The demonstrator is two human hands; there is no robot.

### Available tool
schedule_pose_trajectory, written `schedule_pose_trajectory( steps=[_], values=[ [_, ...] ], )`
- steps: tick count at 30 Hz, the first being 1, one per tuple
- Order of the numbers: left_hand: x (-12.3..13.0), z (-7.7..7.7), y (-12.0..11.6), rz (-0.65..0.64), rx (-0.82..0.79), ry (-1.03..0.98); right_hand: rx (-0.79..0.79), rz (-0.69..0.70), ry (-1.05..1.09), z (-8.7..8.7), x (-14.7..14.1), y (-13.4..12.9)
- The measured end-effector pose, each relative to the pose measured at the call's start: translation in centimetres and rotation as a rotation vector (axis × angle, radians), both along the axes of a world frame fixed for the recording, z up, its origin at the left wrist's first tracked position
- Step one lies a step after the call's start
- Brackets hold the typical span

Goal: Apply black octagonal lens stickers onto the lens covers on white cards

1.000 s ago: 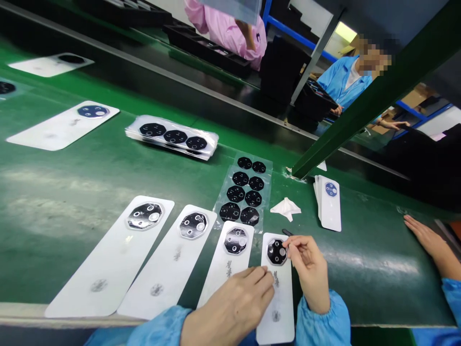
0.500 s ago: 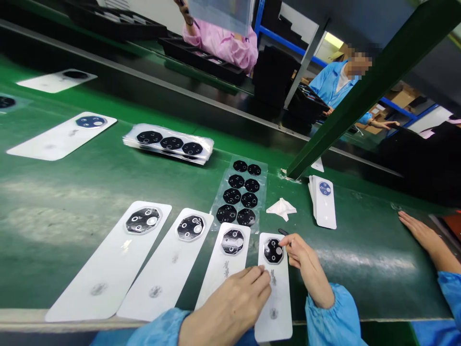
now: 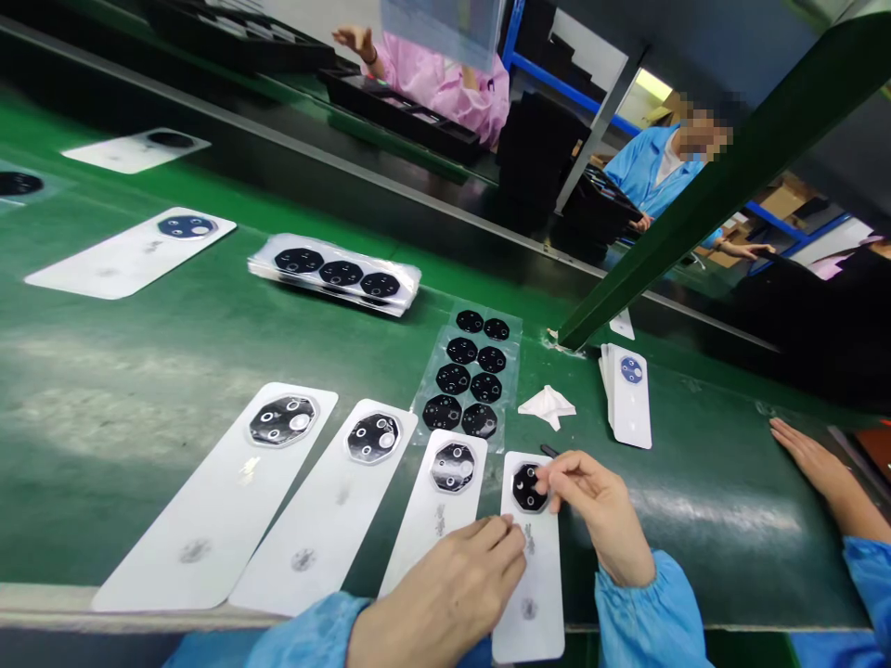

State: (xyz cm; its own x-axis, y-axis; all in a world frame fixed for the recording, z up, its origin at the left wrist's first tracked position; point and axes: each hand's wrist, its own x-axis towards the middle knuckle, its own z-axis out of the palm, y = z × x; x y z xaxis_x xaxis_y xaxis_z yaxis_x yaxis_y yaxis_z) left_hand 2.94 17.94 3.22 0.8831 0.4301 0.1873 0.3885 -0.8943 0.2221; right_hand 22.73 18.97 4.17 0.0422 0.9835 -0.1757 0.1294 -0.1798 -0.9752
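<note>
Overhanging the tabletop's [image 3: 703, 436] front edge, the white panel [image 3: 529, 580] could shift if bumped.
Left hand [image 3: 445, 589] rests, ungripping; right hand [image 3: 602, 515] pinches, contents unclear.

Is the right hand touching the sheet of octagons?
No, the right hand is at the octagon on a white panel, off the sheet.

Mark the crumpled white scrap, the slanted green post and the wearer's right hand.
Crumpled white scrap [image 3: 548, 404]: head view, its middle.
Slanted green post [image 3: 696, 213]: head view, along its shaft.
Right hand [image 3: 605, 508]: head view, back of the hand.
</note>
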Motion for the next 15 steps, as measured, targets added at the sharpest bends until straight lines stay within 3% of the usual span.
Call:
schedule_pose_trajectory(
  steps=[6,11,15],
  values=[
    [0.10,-0.27,-0.05,-0.003,0.054,-0.019,0.030,0.069,-0.298,0.14,-0.69,-0.24],
    [0.14,-0.42,0.01,0.013,0.071,-0.050,0.275,0.271,-0.684,-0.14,-0.80,-0.03],
    [0.16,-0.44,0.02,0.020,0.094,-0.047,0.338,0.379,-0.815,-0.24,-0.55,0.59]
  ],
)
